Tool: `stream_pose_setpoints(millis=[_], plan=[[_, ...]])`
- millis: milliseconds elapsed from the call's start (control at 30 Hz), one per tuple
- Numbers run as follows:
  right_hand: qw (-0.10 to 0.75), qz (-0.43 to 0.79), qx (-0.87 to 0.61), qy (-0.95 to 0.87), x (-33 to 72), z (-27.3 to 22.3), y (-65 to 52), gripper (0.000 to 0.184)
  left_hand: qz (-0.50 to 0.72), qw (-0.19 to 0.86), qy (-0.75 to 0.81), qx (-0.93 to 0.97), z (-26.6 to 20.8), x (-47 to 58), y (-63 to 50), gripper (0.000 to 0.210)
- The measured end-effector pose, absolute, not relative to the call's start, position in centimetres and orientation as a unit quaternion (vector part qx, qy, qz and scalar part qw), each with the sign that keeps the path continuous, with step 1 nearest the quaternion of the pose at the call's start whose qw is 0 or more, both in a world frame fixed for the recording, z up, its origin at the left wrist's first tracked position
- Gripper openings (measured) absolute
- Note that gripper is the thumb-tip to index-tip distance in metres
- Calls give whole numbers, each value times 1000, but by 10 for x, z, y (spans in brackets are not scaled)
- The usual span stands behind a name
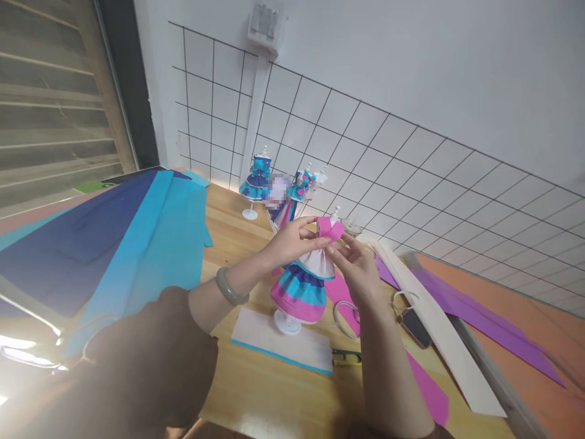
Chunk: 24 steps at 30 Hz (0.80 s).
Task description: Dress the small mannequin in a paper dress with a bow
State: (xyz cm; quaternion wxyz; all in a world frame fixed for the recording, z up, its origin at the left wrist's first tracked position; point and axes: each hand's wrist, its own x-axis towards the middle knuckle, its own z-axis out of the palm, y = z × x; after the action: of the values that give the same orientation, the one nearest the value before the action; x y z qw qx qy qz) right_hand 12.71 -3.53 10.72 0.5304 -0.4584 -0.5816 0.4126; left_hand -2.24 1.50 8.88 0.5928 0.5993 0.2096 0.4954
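Both the left hand (292, 239) and the right hand (359, 268) had their fingers pinched on the pink bodice (329, 229) of a miniature dress (299, 291), one at each side. It sat on a white mannequin (336, 213) on the desk (256, 396), whose round base (287, 324) overlapped a blue-trimmed pale strip (265, 338).

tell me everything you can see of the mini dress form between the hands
The mini dress form has a white finial, a pink bodice with white at the neckline, a whitish overskirt with blue trim, and a seemingly cloth skirt in navy, bright blue and pink. Its round white base overlaps the far edge of a pale, blue-edged piece. It leans rightward in this tilted view. The left hand and right hand touch it around bodice and waist.
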Motion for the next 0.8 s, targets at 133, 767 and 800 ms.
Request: stream_pose_setpoints(millis=[133, 767, 800], plan=[[528, 413, -449, -591, 127, 109, -35, 64, 495, 582, 228, 603, 87, -20, 15, 65], [565, 335, -467, -592, 136, 101, -30, 65, 439, 496, 259, 703, 86, -26, 23, 47], [563, 335, -467, -594, 137, 102, -31, 66, 440, 488, 268, 705, 86, -27, 23, 46]])
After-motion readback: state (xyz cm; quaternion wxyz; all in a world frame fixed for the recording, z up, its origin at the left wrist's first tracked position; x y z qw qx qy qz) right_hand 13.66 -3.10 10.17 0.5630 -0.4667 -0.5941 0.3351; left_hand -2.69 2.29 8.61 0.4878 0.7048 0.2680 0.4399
